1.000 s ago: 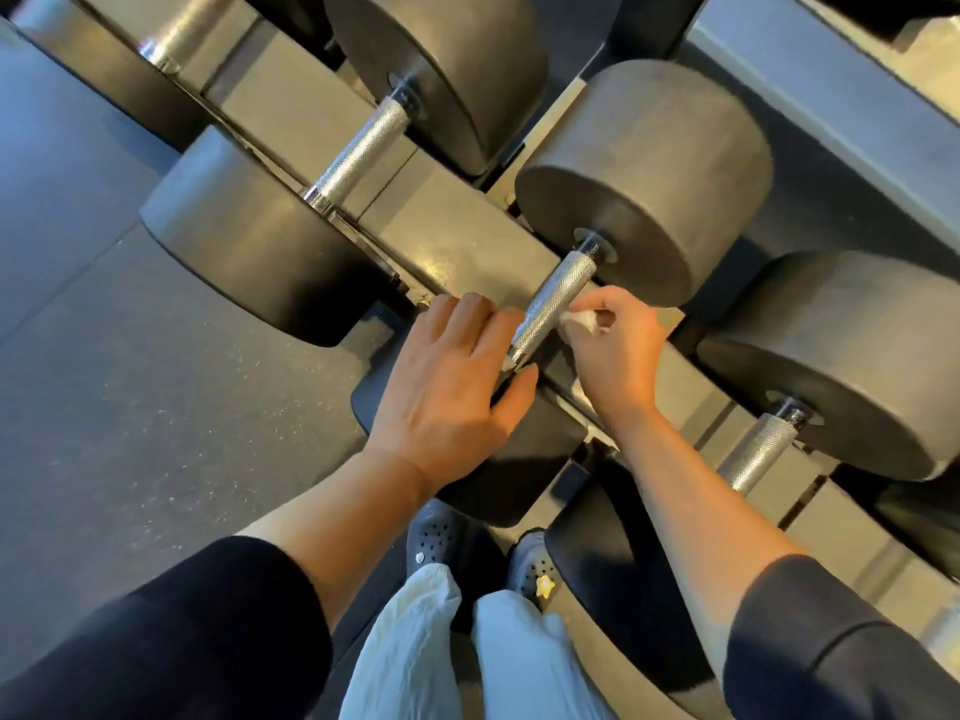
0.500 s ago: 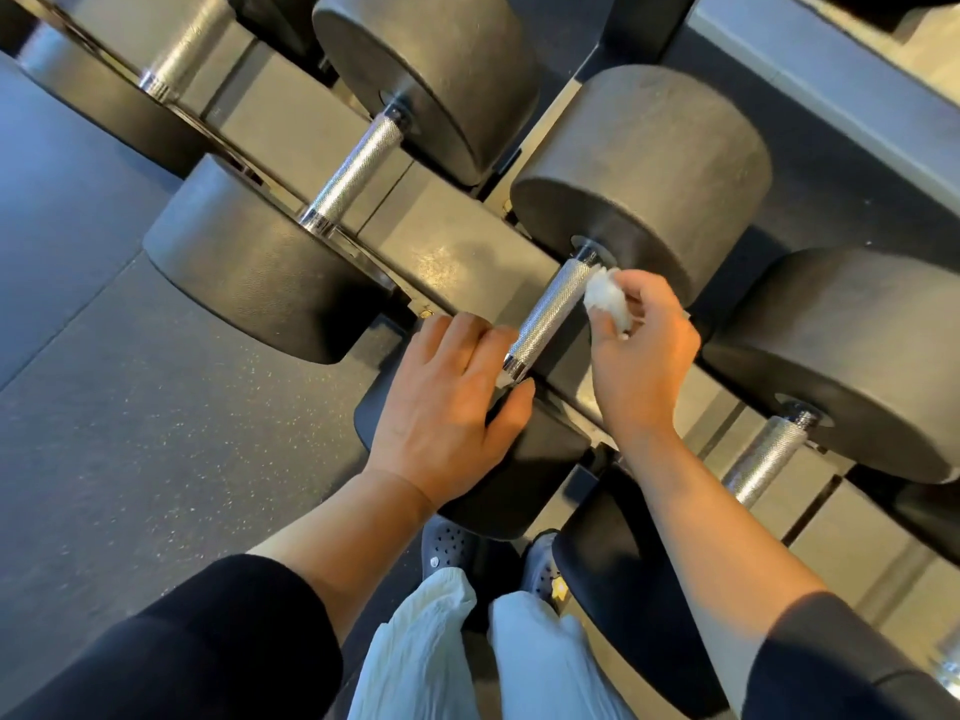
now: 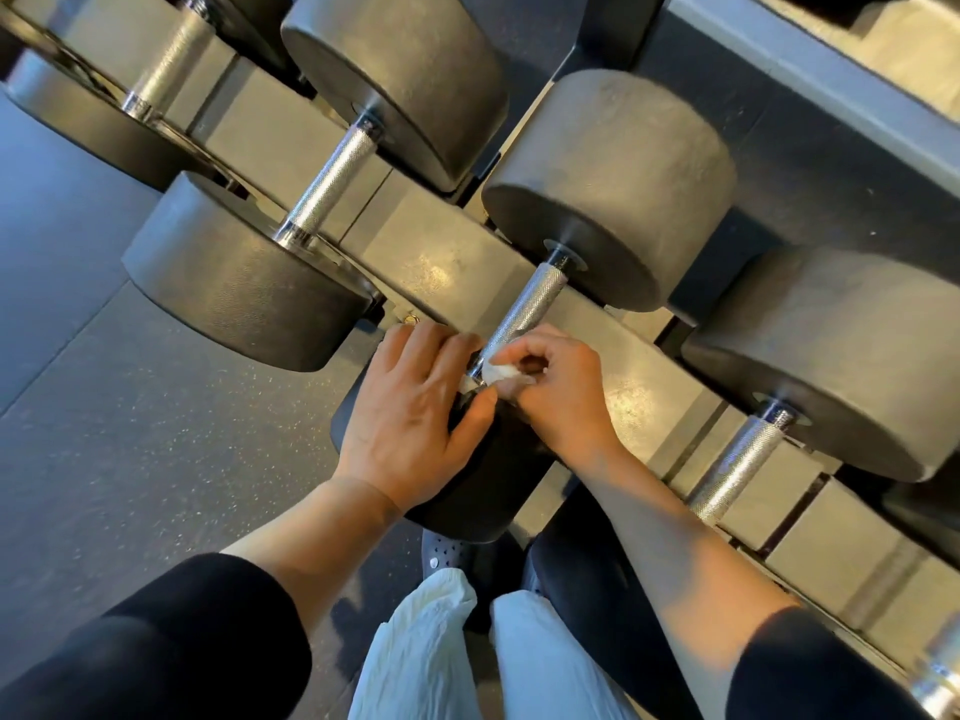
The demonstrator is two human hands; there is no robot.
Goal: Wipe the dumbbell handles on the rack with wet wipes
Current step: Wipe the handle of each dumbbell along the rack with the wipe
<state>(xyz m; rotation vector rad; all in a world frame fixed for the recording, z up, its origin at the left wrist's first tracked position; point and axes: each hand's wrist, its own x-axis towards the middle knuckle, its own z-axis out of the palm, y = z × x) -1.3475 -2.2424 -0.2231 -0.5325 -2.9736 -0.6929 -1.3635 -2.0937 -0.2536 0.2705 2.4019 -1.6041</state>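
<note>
A dumbbell with a knurled silver handle (image 3: 527,311) and black round heads lies on the grey rack (image 3: 415,262) in the middle of the view. My right hand (image 3: 558,389) pinches a crumpled white wet wipe (image 3: 501,374) against the near end of that handle. My left hand (image 3: 415,413) lies flat over the near head (image 3: 483,480) of the same dumbbell, fingers spread and touching the handle's near end. The far head (image 3: 618,184) is in plain sight.
More dumbbells lie side by side on the rack: one handle (image 3: 332,187) to the left, one handle (image 3: 737,462) to the right, another at the top left. Dark speckled rubber floor (image 3: 130,433) fills the left. My legs and shoes show below.
My right hand has slid the wipe down the handle, from the far head to the near end beside my left hand. My left hand has stayed on the near head.
</note>
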